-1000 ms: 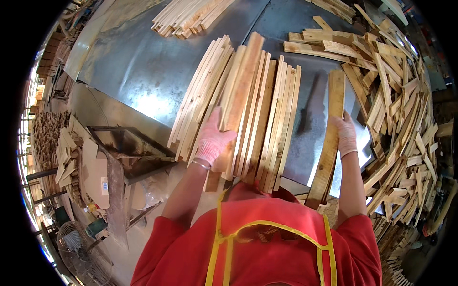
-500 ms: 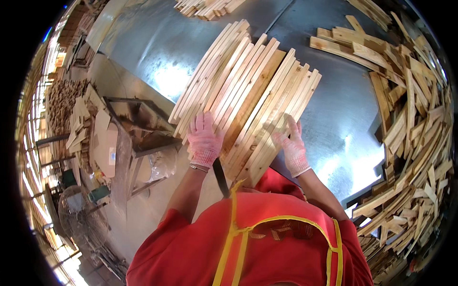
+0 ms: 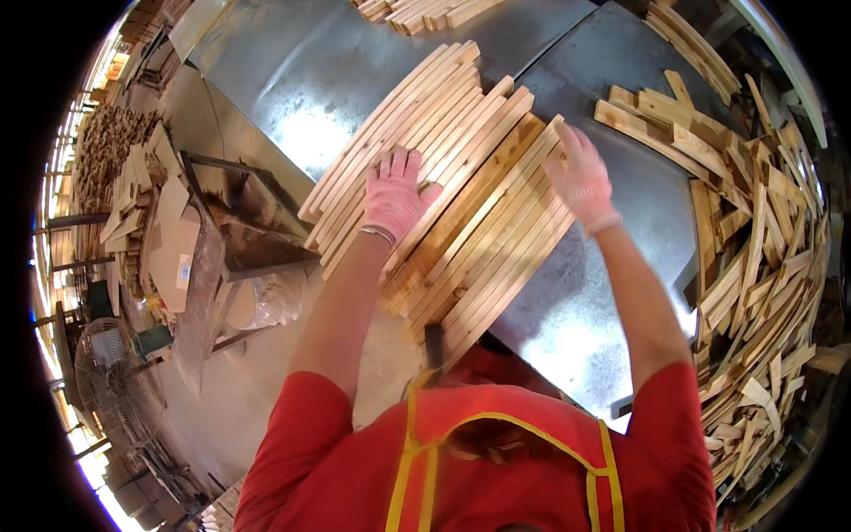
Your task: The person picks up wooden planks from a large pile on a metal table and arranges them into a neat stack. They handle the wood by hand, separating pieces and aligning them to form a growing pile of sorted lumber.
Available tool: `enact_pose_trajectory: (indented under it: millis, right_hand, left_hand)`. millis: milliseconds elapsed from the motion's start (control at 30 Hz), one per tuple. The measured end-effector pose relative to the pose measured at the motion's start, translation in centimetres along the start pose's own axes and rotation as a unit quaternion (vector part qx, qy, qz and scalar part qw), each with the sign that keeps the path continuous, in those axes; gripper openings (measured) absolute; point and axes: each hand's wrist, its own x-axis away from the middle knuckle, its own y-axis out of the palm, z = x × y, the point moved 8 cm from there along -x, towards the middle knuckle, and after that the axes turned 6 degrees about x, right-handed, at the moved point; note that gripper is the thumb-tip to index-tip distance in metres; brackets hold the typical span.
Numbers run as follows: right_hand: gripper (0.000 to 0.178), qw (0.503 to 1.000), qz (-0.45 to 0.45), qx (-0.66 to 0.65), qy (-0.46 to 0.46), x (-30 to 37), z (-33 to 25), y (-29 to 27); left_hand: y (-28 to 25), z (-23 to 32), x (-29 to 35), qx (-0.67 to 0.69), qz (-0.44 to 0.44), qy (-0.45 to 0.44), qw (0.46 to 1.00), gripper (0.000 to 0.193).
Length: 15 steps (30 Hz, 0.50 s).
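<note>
Long, narrow wooden strips (image 3: pixel 461 191) lie side by side on a metal table (image 3: pixel 292 66), slanting from lower left to upper right. Their near ends stick out past the table's front edge. My left hand (image 3: pixel 396 192), in a pinkish work glove, rests flat on the left strips with its fingers spread. At the far right end of the row, my right hand (image 3: pixel 581 177), gloved alike, is against the outermost strips. Its fingers are stretched out and slightly blurred. One strip near the middle is darker than the others.
A large heap of loose wood offcuts (image 3: pixel 753 257) covers the right side. More strips (image 3: pixel 425 12) lie at the table's far edge. To the left stand a dusty metal-framed bin (image 3: pixel 244 213), a floor fan (image 3: pixel 111 381) and stacked wood pieces (image 3: pixel 111 168).
Both hands have moved farther forward over the strips. My right hand has gone from the near right side to the far right ends, and the right strips sit closer together and nearer me.
</note>
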Motion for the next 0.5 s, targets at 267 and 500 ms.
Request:
enact_pose_trajectory:
  millis: [267, 500]
  right_hand:
    - [0.072, 0.948, -0.238, 0.192, 0.093, -9.9, -0.5, 4.6]
    - [0.063, 0.881, -0.318, -0.351, -0.010, -6.7, -5.5, -0.9]
  left_hand:
    - [-1.7, 5.2, 9.0, 0.087, 0.111, 0.071, 0.987, 0.060]
    - [0.6, 6.0, 10.0, 0.085, 0.033, -0.030, 0.995, 0.061]
